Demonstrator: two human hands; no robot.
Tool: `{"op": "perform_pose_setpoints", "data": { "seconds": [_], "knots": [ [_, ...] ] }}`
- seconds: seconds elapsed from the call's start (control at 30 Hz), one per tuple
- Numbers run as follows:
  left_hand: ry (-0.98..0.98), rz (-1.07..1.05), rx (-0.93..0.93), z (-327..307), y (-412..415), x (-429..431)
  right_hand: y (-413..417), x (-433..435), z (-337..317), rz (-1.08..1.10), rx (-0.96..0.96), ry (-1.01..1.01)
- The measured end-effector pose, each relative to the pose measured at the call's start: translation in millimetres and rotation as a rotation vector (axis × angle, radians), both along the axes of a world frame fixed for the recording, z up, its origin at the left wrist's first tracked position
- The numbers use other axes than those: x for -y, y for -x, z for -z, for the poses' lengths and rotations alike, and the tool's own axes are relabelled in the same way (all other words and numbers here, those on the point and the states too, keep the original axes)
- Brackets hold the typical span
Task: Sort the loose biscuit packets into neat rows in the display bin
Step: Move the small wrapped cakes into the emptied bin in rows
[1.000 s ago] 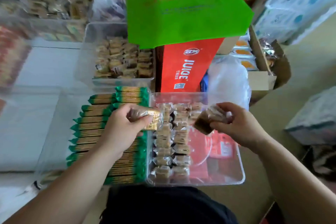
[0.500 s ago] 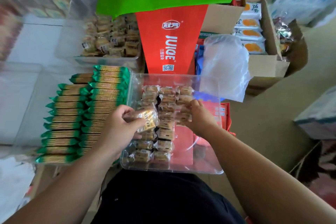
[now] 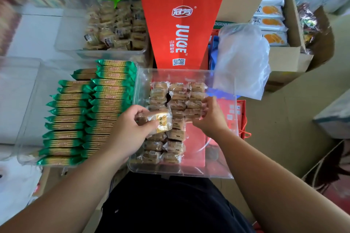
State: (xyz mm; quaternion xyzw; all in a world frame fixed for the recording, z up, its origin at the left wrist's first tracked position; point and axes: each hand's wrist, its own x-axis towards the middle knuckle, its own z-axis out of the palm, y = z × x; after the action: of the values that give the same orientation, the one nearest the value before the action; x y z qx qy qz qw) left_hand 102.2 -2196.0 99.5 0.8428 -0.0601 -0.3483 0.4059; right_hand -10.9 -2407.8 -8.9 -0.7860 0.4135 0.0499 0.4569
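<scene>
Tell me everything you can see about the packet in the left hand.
The biscuit packet is small, wrapped in clear crinkly film with a gold printed label too blurred to read. Brown biscuit shows inside. The left hand pinches it between thumb and fingers, tilted, over the left row of packets in the clear plastic display bin.

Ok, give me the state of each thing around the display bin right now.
Display bin: partly filled, right side bare.
Packet rows: two full-length, third stops midway.
Left hand: holds a gold-labelled packet above the rows.
Right hand: fingers at the third row's near end, grip unclear.
Green-wrapped packets: stacked in two neat rows.
</scene>
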Motion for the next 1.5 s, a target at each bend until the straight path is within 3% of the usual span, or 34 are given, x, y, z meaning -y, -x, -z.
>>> {"op": "perform_pose_setpoints", "data": {
  "seconds": [0.13, 0.27, 0.37, 0.47, 0.63, 0.8, 0.93, 1.07, 1.13, 1.2, 1.23, 1.33, 1.5],
  "knots": [
    [-0.019, 0.089, -0.071, 6, 0, 12, 2, -1, -5, -0.008, -0.026, -0.065],
    [-0.048, 0.190, -0.140, 20, 4, 25, 9, -3, -15, 0.119, 0.005, -0.218],
    [-0.052, 0.189, -0.143, 30, 8, 30, 17, -4, -26, 0.123, 0.034, -0.079],
    [0.028, 0.164, -0.220, 31, 14, 36, 26, -10, -44, 0.054, 0.102, 0.059],
    [0.141, 0.209, -0.316, 32, 25, 44, 37, -18, -61, -0.038, 0.214, -0.052],
    [0.122, 0.180, -0.164, 40, 27, 45, 45, -15, -64, -0.274, 0.075, 0.025],
    [0.096, 0.356, -0.143, 40, 30, 49, 44, -22, -64, -0.431, 0.075, 0.085],
    [0.151, 0.423, -0.082, 42, 26, 45, 46, -21, -64, -0.577, -0.091, 0.200],
    [-0.004, 0.531, 0.147, 46, 23, 38, 46, -18, -59, -0.531, -0.147, 0.244],
    [-0.278, 0.702, 0.434, 56, 19, 30, 46, -17, -50, -0.431, -0.132, 0.270],
    [-0.406, 0.779, 0.492, 62, 18, 26, 45, -17, -46, -0.398, -0.112, 0.277],
    [-0.573, 0.909, 0.436, 78, 17, 18, 39, -22, -33, -0.393, -0.081, 0.341],
    [-0.583, 0.933, 0.431, 80, 20, 14, 30, -25, -20, -0.396, -0.204, 0.380]
  ]
}}
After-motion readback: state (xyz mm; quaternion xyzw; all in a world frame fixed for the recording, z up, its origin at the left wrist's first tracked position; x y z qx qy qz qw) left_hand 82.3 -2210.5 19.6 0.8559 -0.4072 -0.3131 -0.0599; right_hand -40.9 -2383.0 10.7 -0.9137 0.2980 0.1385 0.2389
